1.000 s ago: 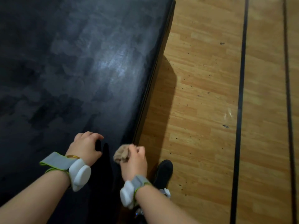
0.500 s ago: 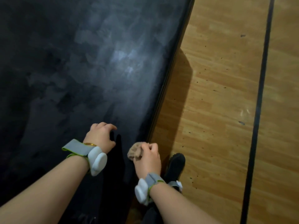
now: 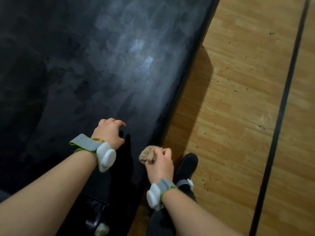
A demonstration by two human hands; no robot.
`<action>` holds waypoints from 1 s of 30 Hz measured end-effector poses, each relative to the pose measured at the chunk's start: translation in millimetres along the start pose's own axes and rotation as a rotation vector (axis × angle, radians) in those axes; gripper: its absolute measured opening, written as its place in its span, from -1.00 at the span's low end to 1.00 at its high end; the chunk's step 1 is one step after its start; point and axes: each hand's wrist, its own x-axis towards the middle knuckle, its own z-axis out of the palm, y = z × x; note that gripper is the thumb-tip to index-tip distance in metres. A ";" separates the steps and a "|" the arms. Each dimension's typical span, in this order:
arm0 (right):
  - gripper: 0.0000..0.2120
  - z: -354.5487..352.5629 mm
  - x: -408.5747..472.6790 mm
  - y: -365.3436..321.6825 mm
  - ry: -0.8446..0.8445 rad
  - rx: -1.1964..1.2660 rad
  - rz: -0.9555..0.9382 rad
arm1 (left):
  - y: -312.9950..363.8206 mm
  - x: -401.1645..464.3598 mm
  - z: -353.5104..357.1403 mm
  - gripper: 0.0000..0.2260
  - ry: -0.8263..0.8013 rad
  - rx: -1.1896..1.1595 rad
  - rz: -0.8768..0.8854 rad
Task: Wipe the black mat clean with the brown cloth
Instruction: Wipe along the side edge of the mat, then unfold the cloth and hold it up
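The black mat (image 3: 95, 68) fills the left and middle of the view, with pale dusty smears across its surface. My right hand (image 3: 160, 165) grips a bunched brown cloth (image 3: 147, 155) at the mat's near right corner, close to its edge. My left hand (image 3: 109, 132) rests on the mat a little to the left, its fingers curled down with the fingertips touching the surface and nothing in them. Both wrists carry grey straps with white units.
Wooden floor (image 3: 238, 116) with dark specks runs along the mat's right edge, crossed by a black line (image 3: 281, 116). My black shoe (image 3: 186, 165) stands on the floor just right of my right hand. A metal fitting (image 3: 99, 225) shows at the bottom.
Both hands keep their places on the mat and their grip. The view has shifted, so the mat's edge and the floor lines now sit further right in the picture.
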 end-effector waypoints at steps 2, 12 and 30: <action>-0.87 9.0 -20.9 5.2 -0.148 -0.081 -0.033 | 0.6 -3.8 2.0 -0.52 0.001 0.001 -0.003; -0.74 9.8 -36.2 -4.1 -0.216 -0.244 -0.153 | -6.9 -19.6 5.6 -0.51 -0.007 -0.003 -0.054; -0.74 -89.0 -0.2 -168.9 -0.259 0.352 -0.235 | 3.9 -59.2 -114.7 -0.76 0.137 -0.652 -0.195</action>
